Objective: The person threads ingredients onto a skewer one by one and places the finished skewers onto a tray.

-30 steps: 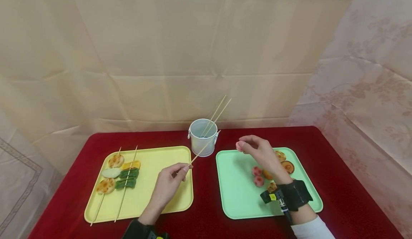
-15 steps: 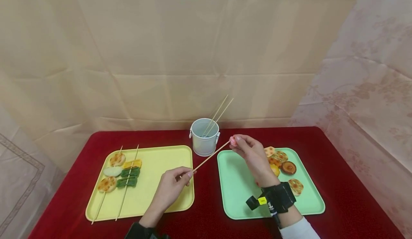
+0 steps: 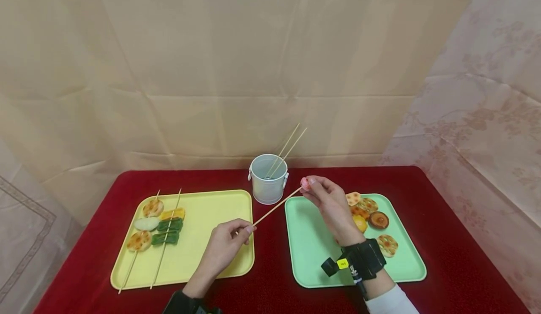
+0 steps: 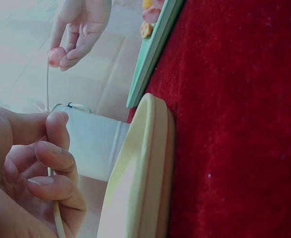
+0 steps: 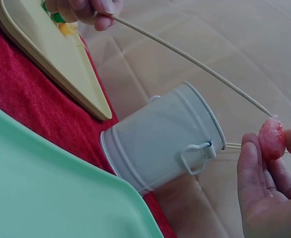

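Observation:
My left hand [image 3: 226,246] pinches a thin wooden skewer [image 3: 276,206] over the right edge of the yellow tray. The skewer slants up to the right. Between the thumb and fingers of my right hand [image 3: 338,213] is a pink meatball [image 5: 272,138], raised above the far left corner of the green tray. In the right wrist view, the skewer's tip meets the meatball's upper end. The left wrist view also shows the skewer running through the curled fingers [image 4: 53,156] of my left hand.
Two loaded skewers, one with green pieces [image 3: 166,238], lie on the yellow tray [image 3: 211,210]. The green tray [image 3: 308,257] holds several food pieces, including a brown mushroom cap [image 3: 379,220]. A white bucket [image 3: 268,189] with two skewers stands between them at the back.
My right hand has moved left with the pink meatball, bringing it to the skewer's tip. Over the last half second both hands have stayed nearly still.

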`<state>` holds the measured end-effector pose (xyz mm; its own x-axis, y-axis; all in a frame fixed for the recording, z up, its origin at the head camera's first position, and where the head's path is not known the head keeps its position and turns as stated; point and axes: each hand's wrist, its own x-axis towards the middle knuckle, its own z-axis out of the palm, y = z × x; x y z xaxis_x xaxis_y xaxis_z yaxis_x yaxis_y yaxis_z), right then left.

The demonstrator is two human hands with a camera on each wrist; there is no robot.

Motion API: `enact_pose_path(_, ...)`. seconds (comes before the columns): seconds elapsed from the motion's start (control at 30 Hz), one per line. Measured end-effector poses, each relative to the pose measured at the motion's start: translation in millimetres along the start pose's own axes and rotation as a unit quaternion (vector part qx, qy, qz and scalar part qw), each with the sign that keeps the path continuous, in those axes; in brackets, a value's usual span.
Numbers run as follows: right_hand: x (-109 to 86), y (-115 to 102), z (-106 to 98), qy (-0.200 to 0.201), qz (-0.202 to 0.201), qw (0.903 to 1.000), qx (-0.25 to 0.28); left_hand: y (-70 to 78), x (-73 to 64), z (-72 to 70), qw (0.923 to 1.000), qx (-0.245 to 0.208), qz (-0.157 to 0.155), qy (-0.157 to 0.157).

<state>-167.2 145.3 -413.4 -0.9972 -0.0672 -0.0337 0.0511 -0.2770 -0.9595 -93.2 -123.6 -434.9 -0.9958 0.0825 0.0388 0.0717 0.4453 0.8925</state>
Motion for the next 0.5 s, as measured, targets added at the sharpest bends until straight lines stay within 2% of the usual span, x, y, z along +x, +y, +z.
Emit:
enact_pose_path(0.2,-0.9,-0.4,2.1,0.001,-0.005,1.0,0.008,-0.7,-0.4,0.8,1.0,0.003,-0.001,0.002)
enact_pose_path(0.27,-2.0,-0.9,2.5,0.004,-0.008,0.9999,-0.004,-1.2,-0.6,1.3,1.0,0.0,-0.001,0.003)
enact_pose_path(0.5,-6.2,-5.0,2.9,0.017,-0.022,0.994,-0.106,-2.9,-1.4,3.6,0.9999,-0.006,-0.007,0.005)
